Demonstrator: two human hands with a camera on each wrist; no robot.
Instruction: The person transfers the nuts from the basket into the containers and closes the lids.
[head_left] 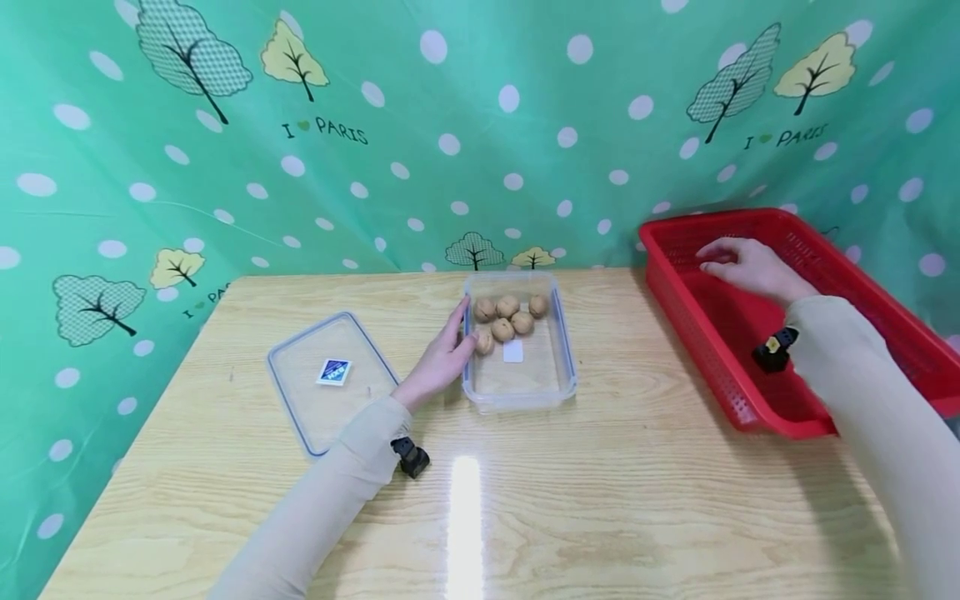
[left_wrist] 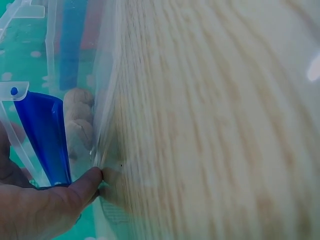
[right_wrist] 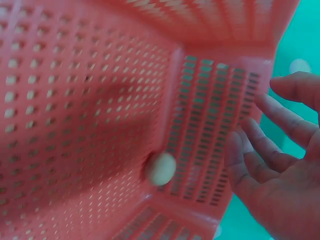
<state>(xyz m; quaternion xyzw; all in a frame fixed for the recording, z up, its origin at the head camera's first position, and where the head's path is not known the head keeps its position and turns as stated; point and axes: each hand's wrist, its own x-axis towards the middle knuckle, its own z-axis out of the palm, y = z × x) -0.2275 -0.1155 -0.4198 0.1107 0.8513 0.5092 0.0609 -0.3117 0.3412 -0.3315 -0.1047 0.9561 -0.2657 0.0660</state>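
A clear plastic container [head_left: 517, 383] with several walnuts [head_left: 502, 330] in its far part stands at mid-table. My left hand [head_left: 442, 358] rests along its left side, fingers extended. In the left wrist view the thumb [left_wrist: 87, 187] touches the container wall beside a blue side latch [left_wrist: 47, 135]. Over the far end of the red basket [head_left: 682, 308] hovers my right hand [head_left: 753, 267], fingers loosely bent and nothing between them. One pale round object [right_wrist: 161, 169], perhaps a walnut, lies in a basket corner in the right wrist view; the head view does not show it.
A clear lid with a blue edge [head_left: 296, 392] lies left of the container, with a small blue-and-white label [head_left: 334, 372] on it. A white packet [head_left: 513, 351] sits inside the container. Behind the wooden table [head_left: 600, 500] hangs a green patterned cloth [head_left: 510, 150].
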